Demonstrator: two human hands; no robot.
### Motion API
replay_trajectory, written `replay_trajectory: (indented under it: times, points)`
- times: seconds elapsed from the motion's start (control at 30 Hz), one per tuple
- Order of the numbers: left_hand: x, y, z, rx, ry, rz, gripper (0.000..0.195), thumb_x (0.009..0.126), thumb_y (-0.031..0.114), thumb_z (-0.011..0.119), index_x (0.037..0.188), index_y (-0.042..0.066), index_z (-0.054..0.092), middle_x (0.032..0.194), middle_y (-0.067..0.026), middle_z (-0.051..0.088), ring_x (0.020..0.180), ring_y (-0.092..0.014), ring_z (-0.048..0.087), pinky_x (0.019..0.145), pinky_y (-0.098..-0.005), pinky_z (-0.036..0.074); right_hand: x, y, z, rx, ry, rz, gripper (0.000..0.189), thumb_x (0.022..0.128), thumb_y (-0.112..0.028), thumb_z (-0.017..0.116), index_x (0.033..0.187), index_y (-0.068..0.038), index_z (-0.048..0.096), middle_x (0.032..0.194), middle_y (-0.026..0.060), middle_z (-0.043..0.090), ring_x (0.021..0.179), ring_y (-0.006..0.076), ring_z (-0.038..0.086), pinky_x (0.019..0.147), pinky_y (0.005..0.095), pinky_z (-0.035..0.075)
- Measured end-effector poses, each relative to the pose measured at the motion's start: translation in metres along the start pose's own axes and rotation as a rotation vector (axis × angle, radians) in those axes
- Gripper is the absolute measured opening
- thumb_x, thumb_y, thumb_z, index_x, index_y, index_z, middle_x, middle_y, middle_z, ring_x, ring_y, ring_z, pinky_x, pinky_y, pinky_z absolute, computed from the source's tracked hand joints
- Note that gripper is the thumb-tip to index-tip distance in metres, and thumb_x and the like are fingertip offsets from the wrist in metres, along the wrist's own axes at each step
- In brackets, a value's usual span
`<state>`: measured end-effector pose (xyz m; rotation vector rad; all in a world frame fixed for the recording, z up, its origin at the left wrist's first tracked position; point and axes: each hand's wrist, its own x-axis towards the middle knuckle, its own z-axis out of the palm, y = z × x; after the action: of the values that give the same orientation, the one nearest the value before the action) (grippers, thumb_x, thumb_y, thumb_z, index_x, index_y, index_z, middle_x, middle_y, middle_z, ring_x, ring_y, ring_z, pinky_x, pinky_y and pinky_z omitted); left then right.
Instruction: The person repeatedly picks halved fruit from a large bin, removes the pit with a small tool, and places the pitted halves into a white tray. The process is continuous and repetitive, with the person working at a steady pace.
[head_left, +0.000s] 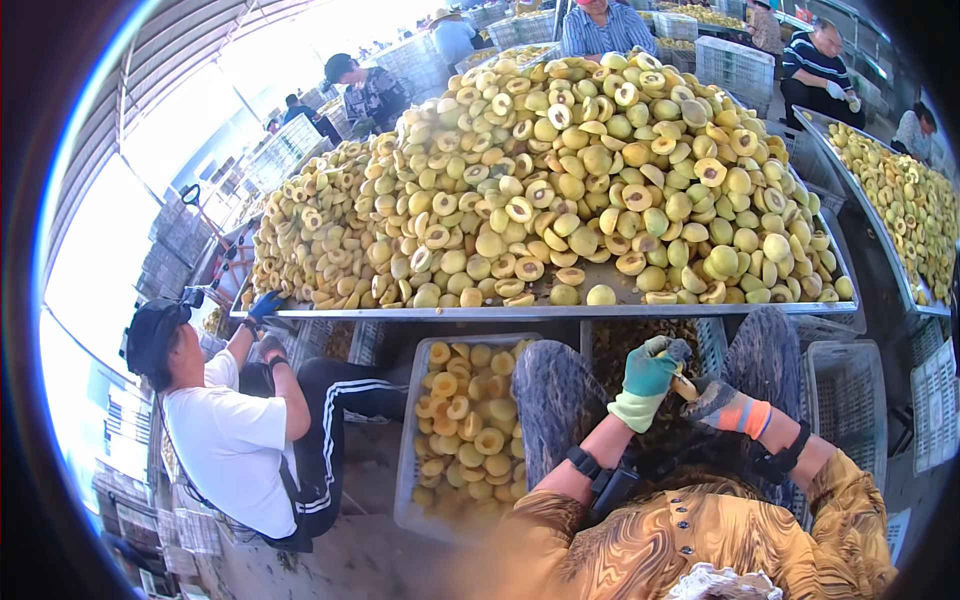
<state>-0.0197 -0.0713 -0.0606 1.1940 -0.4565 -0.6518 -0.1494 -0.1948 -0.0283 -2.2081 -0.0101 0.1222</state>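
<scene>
My left hand (649, 379), in a green and pale-yellow glove, is curled around a small yellow fruit piece (681, 369), mostly hidden by the fingers. Close against it is my right hand (718, 405), in a dark grey glove with an orange cuff. A tan object (684, 388) shows between the fingertips of both hands; whether it is fruit or a tool's handle, I cannot tell. Both hands are between my knees, above a crate (709, 345) holding brown scraps. Ahead, a metal-edged table (540, 311) bears a large heap of halved yellow peaches (525, 195), many with pits showing.
Left of my knees stands a plastic crate (405, 480) of pitted peach halves (472, 420). A mesh crate (847, 397) is at my right. A co-worker in a white shirt (232, 427) sits at left, gloved hands by the table. Another peach-laden table (874, 180) stands at right; more people work beyond.
</scene>
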Motion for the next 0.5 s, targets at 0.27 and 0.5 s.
replay_trajectory:
  times: [0.27,0.5]
  points:
    - [0.010,0.006,-0.013,0.240,-0.540,-0.161,0.034,0.095,0.036,0.063,0.096,0.003,0.076,0.079,-0.0022,0.066,0.073,-0.011,0.061,0.068,-0.0265,0.049,-0.022,-0.003,-0.018,1.179,-0.578,0.573,0.024,0.093,-0.016,0.067,0.110,0.000,0.061,0.056,-0.0059,0.044,0.042,0.0049,0.038,0.040,0.0225,0.028]
    - [-0.002,0.032,0.004,-0.431,-0.313,-0.253,0.042,0.101,0.036,0.052,0.114,-0.003,0.065,0.100,-0.0152,0.070,0.092,-0.025,0.068,0.086,-0.0365,0.055,-0.015,0.006,0.003,1.858,-0.566,0.157,0.023,0.094,-0.018,0.064,0.106,0.001,0.057,0.053,-0.0053,0.042,0.036,0.0071,0.038,0.034,0.0232,0.030]
